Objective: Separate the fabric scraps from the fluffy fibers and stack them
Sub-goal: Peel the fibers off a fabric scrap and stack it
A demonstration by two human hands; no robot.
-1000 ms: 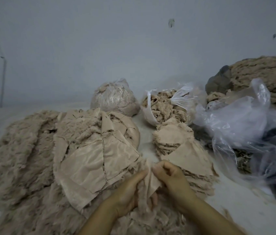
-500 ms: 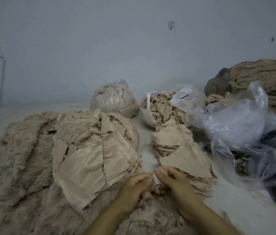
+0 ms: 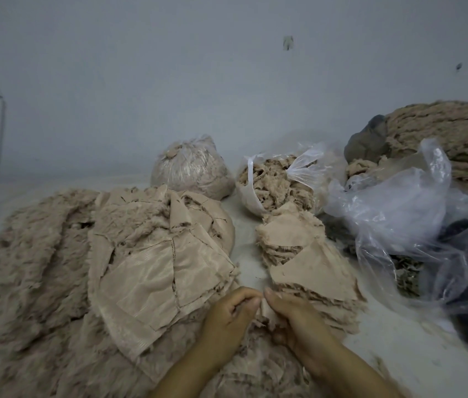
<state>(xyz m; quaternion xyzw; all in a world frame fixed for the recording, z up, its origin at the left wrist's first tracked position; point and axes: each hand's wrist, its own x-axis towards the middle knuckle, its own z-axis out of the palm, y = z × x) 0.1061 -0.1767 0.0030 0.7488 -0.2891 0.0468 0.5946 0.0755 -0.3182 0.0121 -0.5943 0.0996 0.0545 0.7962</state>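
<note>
Head view: both forearms come in from six o'clock and meet low in the middle. The left hand (image 3: pixel 228 314) is knuckles-up, fingers curled, thumb and forefinger pinching a small fabric scrap (image 3: pixel 264 310). The right hand (image 3: pixel 293 320) mirrors it, thumb tip up at twelve o'clock, fingers curled round the same scrap. The thumbs nearly touch, with the scrap caught between them. Under the wrists spreads the fluffy fibre pile (image 3: pixel 32 268), running out to nine o'clock, with flat fabric panels (image 3: pixel 152 271) lying on top. At one o'clock from the hands sits the scrap stack (image 3: pixel 313 271), just beside the right hand. Further back, at twelve o'clock, sit a tied bag (image 3: pixel 192 168) and an open bag of fibres (image 3: pixel 276 182); loose clear plastic (image 3: pixel 399 214) sits at three o'clock.
</note>
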